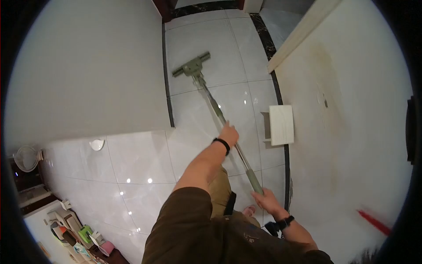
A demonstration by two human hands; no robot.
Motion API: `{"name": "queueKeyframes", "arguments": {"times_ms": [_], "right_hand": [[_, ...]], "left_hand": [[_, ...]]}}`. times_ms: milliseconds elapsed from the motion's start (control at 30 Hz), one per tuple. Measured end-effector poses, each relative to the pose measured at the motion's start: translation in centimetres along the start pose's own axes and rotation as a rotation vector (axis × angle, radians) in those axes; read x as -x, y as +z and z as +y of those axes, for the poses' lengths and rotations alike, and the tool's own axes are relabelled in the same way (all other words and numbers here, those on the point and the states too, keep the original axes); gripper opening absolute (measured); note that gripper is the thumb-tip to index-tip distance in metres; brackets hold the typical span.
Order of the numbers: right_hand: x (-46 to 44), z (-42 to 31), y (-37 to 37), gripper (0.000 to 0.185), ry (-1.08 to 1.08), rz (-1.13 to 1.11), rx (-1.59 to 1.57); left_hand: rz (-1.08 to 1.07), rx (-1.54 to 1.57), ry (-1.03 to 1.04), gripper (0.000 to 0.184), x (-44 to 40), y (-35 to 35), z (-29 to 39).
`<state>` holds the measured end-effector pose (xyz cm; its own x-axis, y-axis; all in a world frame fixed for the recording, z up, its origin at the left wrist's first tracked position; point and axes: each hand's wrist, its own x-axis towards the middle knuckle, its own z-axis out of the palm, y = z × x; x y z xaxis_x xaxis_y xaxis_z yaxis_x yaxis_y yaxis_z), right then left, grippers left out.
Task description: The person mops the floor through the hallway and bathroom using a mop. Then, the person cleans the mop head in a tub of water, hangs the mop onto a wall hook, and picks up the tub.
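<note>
A mop (241, 154) with a metal pole and green grips slants across the tiled floor. Its wide green head (192, 67) rests on the tiles near the left wall. Partway down the pole, my left hand (228, 134) is wrapped around it, just below the middle green sleeve. Closer to my body, my right hand (268, 202) holds the green grip at the top end of the handle. The fingers' far sides are hidden in both hands. A dark band circles each wrist.
A small white stool (281, 125) stands against the right wall (351, 110). The left wall (101, 70) ends at a corner near the mop. A small white object (97, 144) lies on the floor. Household items (79, 237) crowd the lower left; a doorway (285, 26) opens at upper right.
</note>
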<state>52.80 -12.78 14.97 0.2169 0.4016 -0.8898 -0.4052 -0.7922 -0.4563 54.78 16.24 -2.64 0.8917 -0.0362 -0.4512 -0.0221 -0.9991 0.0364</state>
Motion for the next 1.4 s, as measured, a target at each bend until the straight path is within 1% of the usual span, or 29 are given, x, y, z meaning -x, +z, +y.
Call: {"name": "queueKeyframes", "arguments": {"times_ms": [33,133,167,233,267,333,400,433,467,500,533,567,633,667,700,767,867,933,1000,1033,1067,1133,1167,1200,1267,1300,1333,1367,1400], "right_hand": [[-2.3,-3.1,0.7,0.037,-0.092,0.024,0.088],[-8.4,-17.0,3.1,0.039,-0.108,0.018,-0.008],[-10.1,-20.4,3.9,0.039,-0.151,-0.006,-0.062],[-12.8,-25.2,5.2,0.038,-0.167,-0.038,-0.112],[-13.8,-26.5,5.7,0.035,-0.143,-0.083,-0.234],[-14.4,-26.7,5.9,0.031,-0.159,-0.157,-0.429],[-13.9,-21.1,4.5,0.030,-0.019,-0.071,-0.330],[-12.6,-16.5,3.2,0.030,0.041,-0.021,-0.274],[-10.3,-12.6,2.1,0.030,0.099,0.027,-0.219],[-6.1,-12.1,0.9,0.031,0.182,0.035,-0.039],[-2.6,-6.3,-0.4,0.034,0.301,0.044,-0.047],[1.5,-3.6,-1.3,0.033,0.544,0.047,0.326],[11.8,-2.2,-2.1,0.037,0.573,0.087,0.236],[14.9,-2.3,-2.2,0.037,0.632,0.112,0.214],[17.7,-2.3,-2.3,0.037,0.675,0.138,0.203],[20.2,-2.3,-2.6,0.036,0.707,0.189,0.176],[18.4,-3.4,-3.1,0.036,0.666,0.242,0.131],[14.6,-5.8,-3.4,0.035,0.611,0.252,0.090],[9.8,-9.7,-3.1,0.035,0.542,0.248,0.038],[6.8,-11.9,-2.9,0.035,0.498,0.239,0.016],[3.9,-14.5,-2.6,0.035,0.450,0.227,-0.004],[-3.1,-18.4,-1.9,0.038,0.341,0.200,0.047],[-6.4,-21.1,-1.5,0.038,0.235,0.164,-0.026],[-10.5,-22.3,-1.1,0.044,0.182,0.202,0.195],[-15.5,-33.3,0.3,0.046,0.083,0.085,0.100],[-19.2,-36.1,1.7,0.035,0.038,0.132,0.022],[-23.1,-37.8,1.3,0.046,0.006,0.043,0.093],[-25.2,-42.4,2.2,0.045,-0.141,0.060,0.036],[-26.6,-47.7,2.9,0.043,-0.135,-0.002,-0.111]], "left_hand": [[0.024,-0.015,-0.035,0.013,-1.2,-0.2,-3.5],[-0.014,-0.114,-0.296,0.017,-4.3,-4.8,-16.5],[0.109,-0.121,-0.380,0.020,-4.7,-5.7,-19.5],[0.186,0.002,-0.463,0.022,-6.1,-6.8,-25.2],[0.167,0.016,-0.460,0.022,-6.6,-6.5,-26.2],[0.193,-0.138,-0.336,0.022,-7.8,-5.4,-27.8],[-0.061,-0.133,-0.208,0.020,-9.5,-2.6,-23.6],[-0.243,-0.044,-0.101,0.030,-8.9,-2.6,-19.7],[-0.079,0.053,-0.084,0.018,-10.2,5.2,-14.6],[-0.102,0.019,0.092,0.021,-6.8,1.6,-9.2],[-0.023,0.268,0.120,0.016,-4.1,1.0,-4.2],[0.116,0.484,0.289,0.012,-2.3,2.9,1.5],[-0.190,0.587,0.609,0.008,4.8,-3.8,11.9],[-0.198,0.693,0.651,0.006,6.6,-4.1,15.5],[-0.358,0.598,0.821,0.004,7.4,-7.3,15.9],[-0.331,0.567,0.899,0.005,7.4,-11.2,14.1],[-0.389,0.412,0.824,0.003,3.5,-10.0,11.1],[-0.318,0.466,0.718,0.004,0.8,-7.8,7.2],[-0.336,0.474,0.659,0.005,-1.8,-8.6,-0.4],[-0.220,0.428,0.543,0.006,-2.9,-8.3,-3.8],[-0.333,0.396,0.510,0.011,-5.5,-5.4,-6.1],[-0.260,0.381,0.390,0.009,-8.5,-7.0,-14.6],[-0.196,0.294,0.366,0.011,-10.1,-7.1,-19.0],[-0.176,0.264,0.274,0.010,-12.1,-6.4,-22.9],[-0.131,0.198,0.122,0.010,-15.3,-7.0,-31.7],[-0.099,0.150,0.067,0.009,-16.5,-8.5,-36.6],[-0.032,0.098,-0.018,0.009,-18.2,-8.9,-40.9],[0.042,0.044,-0.179,0.013,-20.2,-8.5,-45.0],[0.052,-0.127,-0.292,0.018,-21.4,-10.1,-48.4]]}}
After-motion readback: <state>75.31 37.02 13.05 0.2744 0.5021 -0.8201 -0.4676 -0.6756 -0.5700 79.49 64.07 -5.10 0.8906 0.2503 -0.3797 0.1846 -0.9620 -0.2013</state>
